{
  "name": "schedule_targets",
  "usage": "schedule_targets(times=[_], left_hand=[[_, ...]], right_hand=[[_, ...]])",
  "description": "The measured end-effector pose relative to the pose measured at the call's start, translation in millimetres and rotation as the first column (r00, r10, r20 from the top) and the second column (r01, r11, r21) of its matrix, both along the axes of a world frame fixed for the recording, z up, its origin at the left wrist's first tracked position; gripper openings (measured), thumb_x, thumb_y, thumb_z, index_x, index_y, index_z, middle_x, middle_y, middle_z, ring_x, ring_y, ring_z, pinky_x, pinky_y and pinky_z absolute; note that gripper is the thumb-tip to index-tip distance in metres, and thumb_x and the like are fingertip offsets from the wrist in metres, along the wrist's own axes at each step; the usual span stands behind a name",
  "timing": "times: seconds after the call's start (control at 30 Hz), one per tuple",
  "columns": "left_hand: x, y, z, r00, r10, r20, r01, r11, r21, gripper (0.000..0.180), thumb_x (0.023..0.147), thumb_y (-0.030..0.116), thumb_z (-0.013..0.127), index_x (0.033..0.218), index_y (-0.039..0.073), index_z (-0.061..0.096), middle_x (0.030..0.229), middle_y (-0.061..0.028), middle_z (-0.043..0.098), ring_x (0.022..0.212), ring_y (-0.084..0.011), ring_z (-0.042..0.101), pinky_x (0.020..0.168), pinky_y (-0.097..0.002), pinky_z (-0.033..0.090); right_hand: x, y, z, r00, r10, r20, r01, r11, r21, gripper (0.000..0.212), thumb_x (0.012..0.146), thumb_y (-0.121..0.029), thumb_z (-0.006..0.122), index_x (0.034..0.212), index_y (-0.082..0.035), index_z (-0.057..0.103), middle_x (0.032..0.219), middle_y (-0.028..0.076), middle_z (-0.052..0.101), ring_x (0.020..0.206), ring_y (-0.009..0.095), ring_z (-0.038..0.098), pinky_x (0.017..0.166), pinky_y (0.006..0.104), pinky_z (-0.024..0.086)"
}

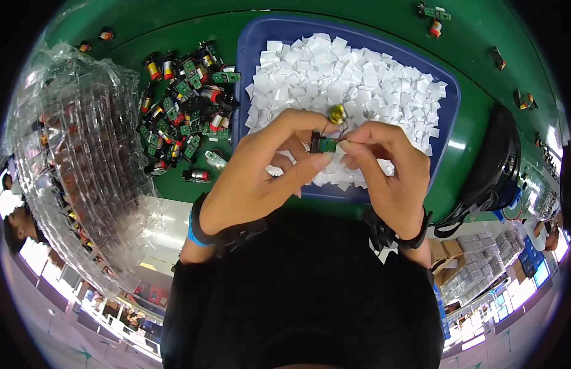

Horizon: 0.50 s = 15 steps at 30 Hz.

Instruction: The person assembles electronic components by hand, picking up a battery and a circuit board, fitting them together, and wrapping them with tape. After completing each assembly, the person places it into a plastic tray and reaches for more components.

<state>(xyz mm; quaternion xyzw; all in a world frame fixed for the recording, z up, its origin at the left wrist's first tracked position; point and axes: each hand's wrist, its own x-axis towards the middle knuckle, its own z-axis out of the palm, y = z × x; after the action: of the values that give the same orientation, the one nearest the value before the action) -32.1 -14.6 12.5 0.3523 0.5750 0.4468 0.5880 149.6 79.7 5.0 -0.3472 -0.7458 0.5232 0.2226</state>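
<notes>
My left hand (267, 163) is closed on a small green circuit board (327, 144) with a black part at its left end, held between thumb and fingers above the tub. My right hand (393, 172) pinches at the board's right end, thumb and forefinger together on a thin wire; the fingertips partly hide it. Just beyond the board, a round yellow, shiny cell-like part (337, 114) hangs by dark wires. Below both hands lie many small white paper-like squares (297, 77) in a blue tub (452, 101).
Left of the tub is a heap of circuit boards with red and yellow cylinders (187, 92). Further left stands a stack of clear plastic trays (88, 123). A black bag-like item (491, 160) lies at right. Several loose assemblies (435, 27) are on the green table (193, 27).
</notes>
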Motion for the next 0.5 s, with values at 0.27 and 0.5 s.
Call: schedule_targets(times=[0.27, 0.5], left_hand=[[8.2, -1.3, -13.1, 0.988, 0.151, -0.022, -0.152, 0.979, -0.135, 0.02, 0.094, 0.0, 0.058, 0.114, 0.004, 0.058, 0.085, -0.0002, 0.062, 0.065, -0.0044, 0.053, 0.051, -0.0204, 0.04], [7.0, -2.9, -12.1, 0.988, 0.117, -0.105, -0.119, 0.993, -0.019, 0.019, 0.093, -0.001, 0.062, 0.111, 0.003, 0.06, 0.091, -0.0015, 0.066, 0.064, -0.0042, 0.055, 0.051, -0.0198, 0.041]], right_hand=[[-2.9, -3.1, -3.7, 0.969, 0.23, 0.085, -0.245, 0.918, 0.312, 0.026, 0.084, 0.004, 0.075, 0.102, 0.0, 0.057, 0.088, 0.011, 0.07, 0.071, 0.019, 0.07, 0.063, 0.0248, 0.054], [6.4, 1.1, 14.6, 0.988, 0.106, 0.111, -0.125, 0.974, 0.188, 0.023, 0.086, 0.004, 0.072, 0.102, 0.0, 0.057, 0.09, 0.008, 0.072, 0.076, 0.018, 0.071, 0.064, 0.0255, 0.054]])
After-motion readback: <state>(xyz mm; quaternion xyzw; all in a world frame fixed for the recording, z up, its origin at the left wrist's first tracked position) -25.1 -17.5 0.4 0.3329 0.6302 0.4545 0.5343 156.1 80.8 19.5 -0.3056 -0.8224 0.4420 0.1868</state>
